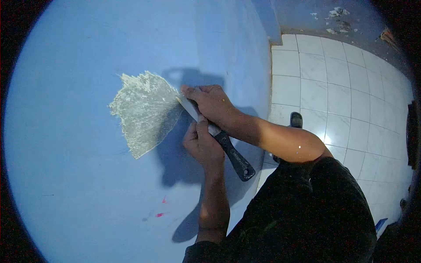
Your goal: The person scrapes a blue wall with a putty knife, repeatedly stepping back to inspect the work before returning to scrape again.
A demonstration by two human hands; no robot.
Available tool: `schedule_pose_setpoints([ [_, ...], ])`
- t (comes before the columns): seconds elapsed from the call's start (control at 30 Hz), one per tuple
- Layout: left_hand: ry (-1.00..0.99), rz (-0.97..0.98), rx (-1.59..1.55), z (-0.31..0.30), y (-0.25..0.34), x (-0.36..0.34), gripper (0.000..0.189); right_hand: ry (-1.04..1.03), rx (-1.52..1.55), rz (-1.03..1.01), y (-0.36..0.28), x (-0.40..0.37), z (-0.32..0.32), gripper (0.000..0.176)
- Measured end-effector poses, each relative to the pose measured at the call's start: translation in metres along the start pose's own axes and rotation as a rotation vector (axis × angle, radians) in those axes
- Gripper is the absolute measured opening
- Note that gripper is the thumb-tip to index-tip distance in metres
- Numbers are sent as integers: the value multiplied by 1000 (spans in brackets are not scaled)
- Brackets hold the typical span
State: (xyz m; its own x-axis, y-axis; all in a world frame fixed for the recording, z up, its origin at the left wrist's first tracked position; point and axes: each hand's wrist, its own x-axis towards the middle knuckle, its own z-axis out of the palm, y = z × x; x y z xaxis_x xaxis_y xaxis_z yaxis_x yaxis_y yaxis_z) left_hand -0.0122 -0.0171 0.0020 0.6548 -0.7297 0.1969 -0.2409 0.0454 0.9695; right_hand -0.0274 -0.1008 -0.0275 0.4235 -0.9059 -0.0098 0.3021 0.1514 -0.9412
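A putty knife, with a black, worn handle (237,158) and a metal blade (190,108), is pressed at the edge of a bare grey patch (147,111) on the blue wall. My right hand (215,104) is closed around the upper side of the blade, fingertips close to its front corner. Below it, my left hand (203,142) grips the lower side of the blade near the handle, its thumb lying along the metal. The handle's end points down toward my body. The patch has ragged, pale, flaky borders, and part of the blade's edge is hidden by my fingers.
The blue wall (87,184) fills the left side, with small pink marks (159,215) low down. White floor tiles (318,94) lie to the right, with a dark sandal (296,119) on them. Another wall, with peeling paint (338,19), stands at the top right.
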Motion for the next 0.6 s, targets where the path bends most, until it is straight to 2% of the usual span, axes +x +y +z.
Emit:
schedule_pose_setpoints([
  [0.1, 14, -15, 97, 3, 0, 11, 28, 35, -260, 7, -12, 8, -5, 43],
  [0.2, -40, -12, -24, 4, -13, 14, 28, -7, 23, 5, -16, 5, -8, 43],
  [0.27, -3, -83, -28, 1, -8, 3, 29, 49, -45, -26, -14, -5, -4, 43],
  [0.4, 29, -82, -48, 0, -11, 9, 29, 61, -4, -54, -4, 5, -3, 43],
  [0.47, -18, -92, -43, 7, -1, 11, 28, 39, 45, 198, -22, 9, -8, 43],
  [0.5, -9, -97, -41, 4, -4, 10, 28, 31, 44, 205, -20, 7, -8, 43],
  [0.57, -59, -4, 164, -3, -6, 10, 28, 27, 7, 99, -17, 1, -8, 43],
  [0.6, -61, 7, 168, -2, -6, 9, 28, 27, 14, 90, -15, -1, -6, 43],
])
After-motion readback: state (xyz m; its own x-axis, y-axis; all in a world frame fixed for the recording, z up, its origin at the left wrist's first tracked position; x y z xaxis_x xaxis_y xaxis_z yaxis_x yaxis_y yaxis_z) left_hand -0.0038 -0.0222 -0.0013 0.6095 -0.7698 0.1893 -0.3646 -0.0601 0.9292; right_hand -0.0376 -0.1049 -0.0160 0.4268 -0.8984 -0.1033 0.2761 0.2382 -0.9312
